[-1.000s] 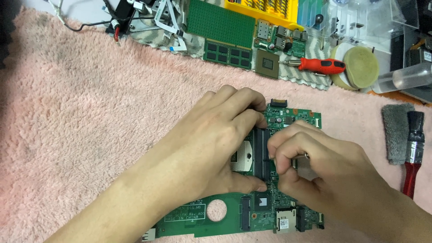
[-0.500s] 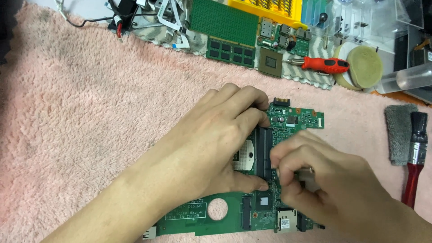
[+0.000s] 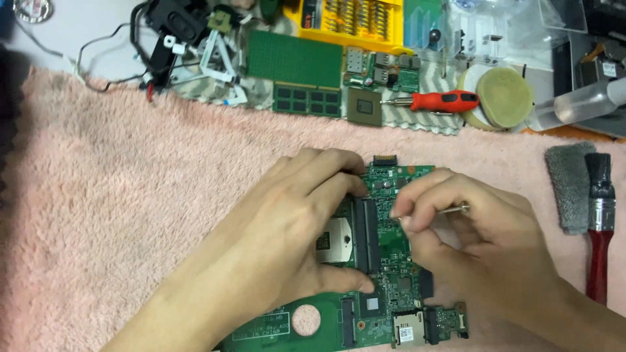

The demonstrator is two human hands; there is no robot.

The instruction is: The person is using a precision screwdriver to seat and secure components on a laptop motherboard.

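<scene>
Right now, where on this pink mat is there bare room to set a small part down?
The wide stretch of pink mat left of the left hand is bare, up to the black cabled parts. A smaller patch lies between the green board and the grey cloth. The top edge, around the red screwdriver, is crowded.

Green circuit board (image 3: 391, 274), lay flat on pink towel; thin metal tool (image 3: 453, 209), pinched level above it.

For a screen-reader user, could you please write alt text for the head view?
Two bare hands work on a green circuit board on a pink towel: the left hand steadies it, the right hand pinches a thin metal tool.
</scene>
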